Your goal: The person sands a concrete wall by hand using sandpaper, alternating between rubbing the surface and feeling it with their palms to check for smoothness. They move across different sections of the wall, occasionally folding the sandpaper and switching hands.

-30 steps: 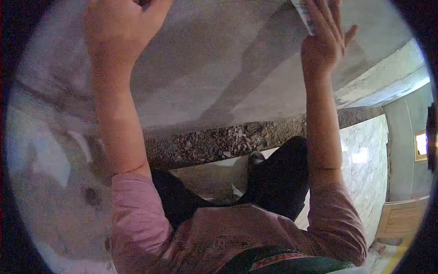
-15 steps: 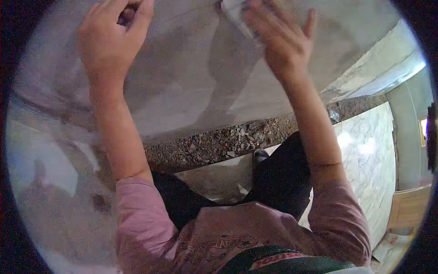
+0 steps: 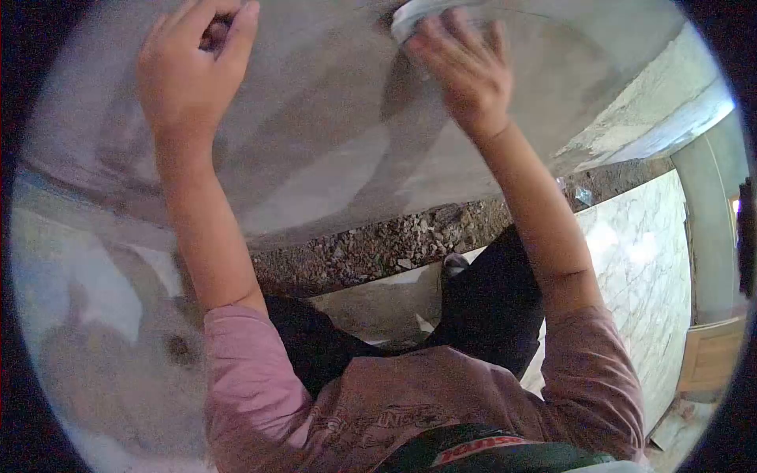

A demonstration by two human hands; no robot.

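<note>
My left hand (image 3: 189,75) is raised near the top left, in front of the grey plastered wall (image 3: 315,134). Its fingers are curled in, and something dark shows in the gap beside the thumb; I cannot make out what it is. My right hand (image 3: 469,75) presses a pale, cloth-like pad (image 3: 414,14) to the wall at the top middle. Its fingers lie over the pad, slightly blurred, and the pad's far end is cut off by the frame.
A strip of loose rubble (image 3: 378,248) runs along the wall's foot. Marble-look tiles (image 3: 635,252) lie at the right, with a wooden panel (image 3: 710,355) beyond. My legs in dark trousers (image 3: 489,307) straddle the floor below. A lighter surface (image 3: 102,276) stands at left.
My right hand and the pale pad have shifted left across the wall, and more of the pad shows. The left hand has hardly moved.
</note>
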